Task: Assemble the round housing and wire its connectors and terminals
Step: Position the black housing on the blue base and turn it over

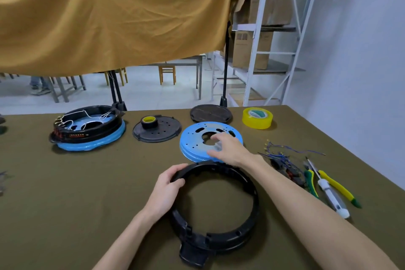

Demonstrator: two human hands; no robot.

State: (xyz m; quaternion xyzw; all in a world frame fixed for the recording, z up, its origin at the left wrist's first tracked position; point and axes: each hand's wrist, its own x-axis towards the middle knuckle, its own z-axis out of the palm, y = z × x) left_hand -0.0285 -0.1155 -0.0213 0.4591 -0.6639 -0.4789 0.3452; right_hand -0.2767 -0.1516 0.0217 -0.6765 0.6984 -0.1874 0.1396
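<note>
Right now my left hand (166, 188) is curled over the upper-left rim of the black housing ring (215, 206), thumb inside and fingers outside, pinning it to the olive surface (76, 193) at lower centre of the frame. My right hand (225, 149) reaches past the ring's far edge to the blue plate (197, 138), which lies flat just beyond the ring at centre frame; its fingers are spread and lowered onto the plate near the central cut-out, and motion blur stops me telling whether they have pinched anything yet.

I judge the step in hand is bringing that plate to the ring. To do it well I would take the plate by its rim, not the hole, lift it level, and line its slots up with the ring's lugs before seating it, with the left hand steadying the ring.

An already wired housing (87, 127) sits at upper left as a reference. The wire bundle (282, 160), the pliers (328, 186) and a screwdriver (328, 190) wait at right, with yellow tape (257, 118) above them, so my forearm should clear them.
</note>
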